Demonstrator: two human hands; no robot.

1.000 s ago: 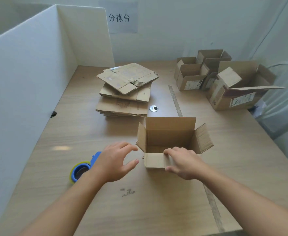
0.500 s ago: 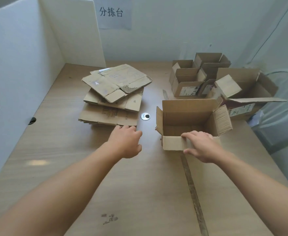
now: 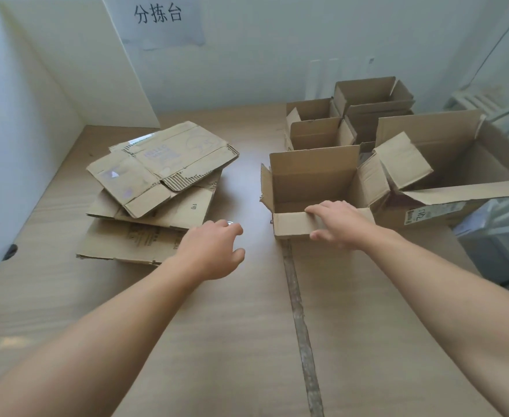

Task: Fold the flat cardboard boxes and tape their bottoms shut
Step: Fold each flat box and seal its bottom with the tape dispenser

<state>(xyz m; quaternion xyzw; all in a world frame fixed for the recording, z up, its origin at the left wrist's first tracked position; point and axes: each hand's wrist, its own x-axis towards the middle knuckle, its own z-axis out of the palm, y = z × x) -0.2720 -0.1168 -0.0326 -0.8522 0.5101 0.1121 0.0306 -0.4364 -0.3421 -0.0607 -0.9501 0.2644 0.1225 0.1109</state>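
A small folded cardboard box (image 3: 313, 179) stands upright on the table with its top flaps open. My right hand (image 3: 342, 224) grips its near flap, fingers over the edge and thumb on the outer face. Left of it lies a stack of flat cardboard boxes (image 3: 156, 188). My left hand (image 3: 214, 251) hovers just right of the stack's near corner, fingers loosely curled and holding nothing. The tape roll is out of view.
Several folded open boxes (image 3: 367, 115) stand at the back right; the largest (image 3: 457, 164) touches my box's right flap. White partition panels (image 3: 21, 130) wall the left side. A dark seam (image 3: 298, 311) runs along the wooden table. A grey bin (image 3: 503, 236) sits past the right edge.
My right hand has pushed the folded box away and to the right, up against the finished boxes. My left hand left the tape roll and moved forward toward the flat stack.
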